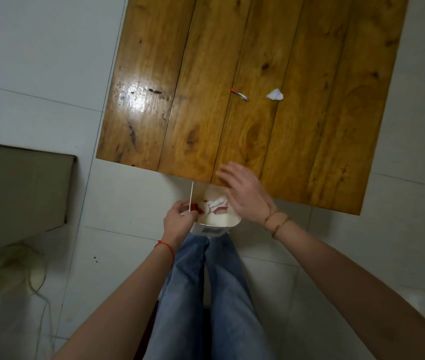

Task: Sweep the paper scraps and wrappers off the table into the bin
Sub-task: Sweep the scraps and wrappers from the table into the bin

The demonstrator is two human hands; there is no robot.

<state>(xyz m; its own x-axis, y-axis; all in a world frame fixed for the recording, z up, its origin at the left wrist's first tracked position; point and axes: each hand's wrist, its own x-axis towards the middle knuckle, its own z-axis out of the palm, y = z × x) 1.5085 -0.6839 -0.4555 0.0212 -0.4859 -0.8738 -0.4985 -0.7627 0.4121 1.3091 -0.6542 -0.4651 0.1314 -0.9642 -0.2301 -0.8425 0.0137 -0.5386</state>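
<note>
A: Where does the job stand?

B: Partway, I'd judge. The white bin is held just under the near edge of the wooden table, at about six o'clock from the tabletop's middle. It already holds crumpled white paper and some red-and-white wrapper pieces.

A: And the hands?

B: The left hand is closed on the bin's left rim, thumb and fingers pinching the thin wall. The right hand is flat with fingers spread, gripping nothing, hovering over the table edge and the bin's mouth. It's somewhat blurred, so I can't tell whether it touches the wood.

A: What's left on the table?

B: Two things, well apart from the hands, toward twelve to one o'clock from the bin: a small red-and-white wrapper strip and, at its three o'clock, a crumpled white paper scrap. They lie near each other but not touching.

A: So the next move?

B: Likely a reach out past both scraps with the flat right hand, then a drag back toward six o'clock, keeping the bin's rim tight beneath the edge. The scrap looks light and could skitter sideways, so the sweep wants a cupped palm, and the bin may need shifting right to catch them.
</note>
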